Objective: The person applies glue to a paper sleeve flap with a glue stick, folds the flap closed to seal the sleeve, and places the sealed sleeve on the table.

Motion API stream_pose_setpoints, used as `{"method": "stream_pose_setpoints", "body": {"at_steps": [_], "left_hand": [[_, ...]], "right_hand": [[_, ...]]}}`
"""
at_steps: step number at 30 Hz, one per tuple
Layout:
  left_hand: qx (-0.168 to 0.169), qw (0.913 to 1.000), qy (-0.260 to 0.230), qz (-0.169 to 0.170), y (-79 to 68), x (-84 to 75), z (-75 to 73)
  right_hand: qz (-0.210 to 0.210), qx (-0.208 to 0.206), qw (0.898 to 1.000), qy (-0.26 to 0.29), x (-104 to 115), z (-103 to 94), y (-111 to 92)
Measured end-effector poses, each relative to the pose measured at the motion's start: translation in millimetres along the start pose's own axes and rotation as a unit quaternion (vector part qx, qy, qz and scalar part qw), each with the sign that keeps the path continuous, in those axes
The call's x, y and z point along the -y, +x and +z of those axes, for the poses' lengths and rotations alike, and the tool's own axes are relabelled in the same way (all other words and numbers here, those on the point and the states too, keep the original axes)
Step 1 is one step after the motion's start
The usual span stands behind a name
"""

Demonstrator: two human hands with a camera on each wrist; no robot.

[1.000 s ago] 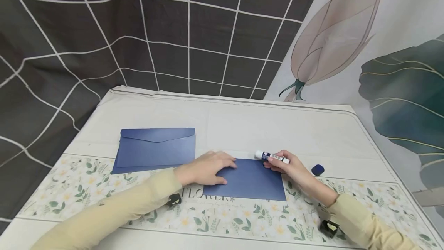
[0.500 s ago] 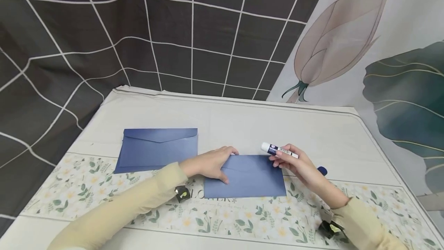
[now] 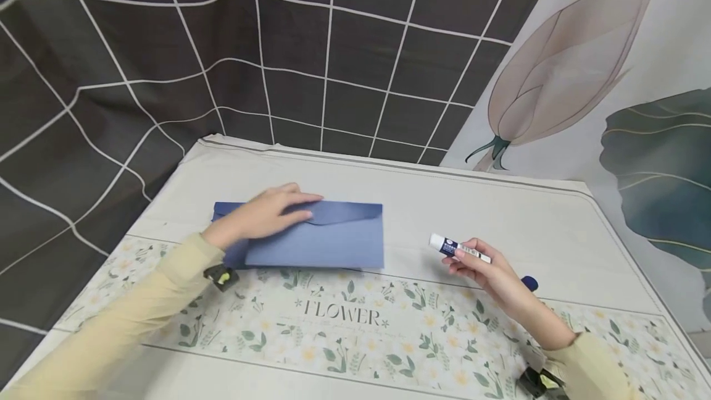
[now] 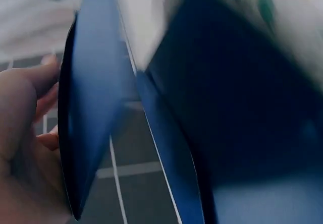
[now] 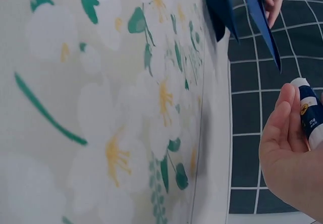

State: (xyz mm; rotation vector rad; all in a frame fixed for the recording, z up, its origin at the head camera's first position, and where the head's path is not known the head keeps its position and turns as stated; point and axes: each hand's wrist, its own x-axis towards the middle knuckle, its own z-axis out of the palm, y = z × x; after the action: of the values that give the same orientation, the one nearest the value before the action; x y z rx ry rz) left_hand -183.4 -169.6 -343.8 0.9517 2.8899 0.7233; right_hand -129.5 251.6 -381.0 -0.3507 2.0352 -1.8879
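Observation:
A blue envelope (image 3: 339, 242) with a pointed flap is held up in my left hand (image 3: 266, 212), over another blue envelope (image 3: 234, 254) at the left. Both wrist views show the held envelope (image 4: 96, 93) raised and tilted, apart from the lower envelope (image 5: 218, 7). Part of the left hand's grip is hidden behind the paper. To the right, my right hand (image 3: 494, 273) grips an uncapped glue stick (image 3: 449, 246), its white end pointing left. In the right wrist view the glue stick (image 5: 310, 108) lies between fingers and thumb.
A dark blue cap (image 3: 530, 283) stands on the table beyond the right wrist. The tablecloth (image 3: 344, 320) carries a floral band with the word FLOWER. A dark checked curtain (image 3: 355, 48) hangs behind the table, with a leaf-printed white one at the right.
My left hand has taken the envelope from the middle of the table and carried it left and away from me, over the other one. My right hand keeps the glue stick, withdrawn from the envelope.

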Motion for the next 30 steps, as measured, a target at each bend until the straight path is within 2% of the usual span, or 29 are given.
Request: {"method": "stream_pose_setpoints", "body": {"at_steps": [3,7,14,19,24,30], "left_hand": [[-0.008,0.9998,0.017,-0.006,-5.0,23.2,-10.9],[0.011,0.9996,0.021,-0.017,-13.4,49.7,-18.6],[0.028,0.9989,0.003,-0.038,-23.7,77.3,-15.3],[0.019,0.9983,0.006,-0.054,-26.5,87.1,-3.7],[0.009,0.9979,0.018,-0.061,-31.6,89.3,7.3],[-0.025,0.9950,0.081,-0.052,-37.8,83.8,21.1]], "right_hand": [[-0.001,0.006,1.000,-0.001,-2.4,0.9,-1.2],[0.007,0.011,1.000,-0.003,-3.6,2.3,-2.9],[0.028,0.009,0.999,-0.012,-5.1,1.6,-4.8],[0.037,0.015,0.999,-0.010,-7.3,1.2,-4.8],[0.048,0.011,0.999,-0.010,-7.5,3.2,-4.3],[0.043,0.009,0.999,-0.007,-8.7,4.1,-2.9]]}}
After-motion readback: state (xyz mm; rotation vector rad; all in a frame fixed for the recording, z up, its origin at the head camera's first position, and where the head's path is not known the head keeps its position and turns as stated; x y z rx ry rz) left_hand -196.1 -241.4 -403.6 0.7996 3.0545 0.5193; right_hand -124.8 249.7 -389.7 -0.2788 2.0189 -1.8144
